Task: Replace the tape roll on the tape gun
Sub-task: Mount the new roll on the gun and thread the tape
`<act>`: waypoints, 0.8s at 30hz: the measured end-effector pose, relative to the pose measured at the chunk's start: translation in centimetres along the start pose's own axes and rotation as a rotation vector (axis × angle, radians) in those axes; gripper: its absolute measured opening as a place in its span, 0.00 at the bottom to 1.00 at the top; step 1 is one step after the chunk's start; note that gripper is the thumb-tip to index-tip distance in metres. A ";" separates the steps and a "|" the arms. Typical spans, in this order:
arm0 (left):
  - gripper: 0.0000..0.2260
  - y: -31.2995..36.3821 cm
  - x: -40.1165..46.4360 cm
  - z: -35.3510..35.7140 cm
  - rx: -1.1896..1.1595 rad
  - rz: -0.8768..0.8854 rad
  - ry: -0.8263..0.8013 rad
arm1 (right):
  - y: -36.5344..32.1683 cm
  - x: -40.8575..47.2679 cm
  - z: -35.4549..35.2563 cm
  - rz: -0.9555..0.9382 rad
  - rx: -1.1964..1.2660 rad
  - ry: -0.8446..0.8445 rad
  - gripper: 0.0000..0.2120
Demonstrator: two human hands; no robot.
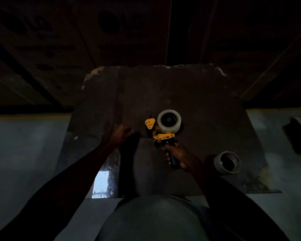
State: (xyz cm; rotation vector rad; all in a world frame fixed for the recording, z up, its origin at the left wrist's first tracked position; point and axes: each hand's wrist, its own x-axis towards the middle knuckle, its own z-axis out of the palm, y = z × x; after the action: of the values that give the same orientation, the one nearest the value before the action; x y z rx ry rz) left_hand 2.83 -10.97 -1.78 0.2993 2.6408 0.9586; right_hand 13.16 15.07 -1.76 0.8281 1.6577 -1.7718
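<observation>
A yellow and black tape gun [161,133] is held over a dark cardboard sheet [189,94]. A pale clear tape roll [169,121] sits on its hub. My right hand [178,156] grips the gun's black handle from below. My left hand [121,133] is a little left of the gun's front, fingers curled; the dim light hides whether it pinches a tape end. A second roll, a nearly bare core [227,162], lies on the cardboard to the right of my right hand.
The cardboard lies on a grey floor [24,145]. A bright reflective strip [102,183] shows beside my left forearm. Dark boxes fill the background, and a dim object [299,134] sits at the right edge. My knee [156,218] is at the bottom.
</observation>
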 end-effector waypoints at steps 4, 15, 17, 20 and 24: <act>0.15 0.2 1.9 -0.6 0.046 -0.008 -0.067 | 0.5 -0.2 -0.5 0.002 -0.034 -0.009 0.04; 0.07 3.4 5.5 -1.2 0.097 0.104 -0.185 | 0.8 -1.2 -0.6 0.000 -0.072 -0.037 0.05; 0.09 3.3 6.3 -0.6 0.087 0.107 -0.183 | 0.8 -1.2 -0.6 -0.002 -0.068 -0.039 0.05; 0.15 3.3 6.8 0.2 0.053 0.121 -0.171 | 0.8 -1.2 -0.6 -0.003 -0.055 -0.035 0.05; 0.15 4.0 6.3 1.2 -0.114 0.068 -0.166 | 0.7 -1.2 -0.4 0.009 -0.063 -0.025 0.06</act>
State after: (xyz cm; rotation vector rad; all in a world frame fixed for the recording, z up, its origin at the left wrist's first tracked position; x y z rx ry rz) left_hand -2.20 -5.36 -1.44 0.4243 2.4302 1.0528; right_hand 14.51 15.36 -1.36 0.7809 1.6823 -1.7082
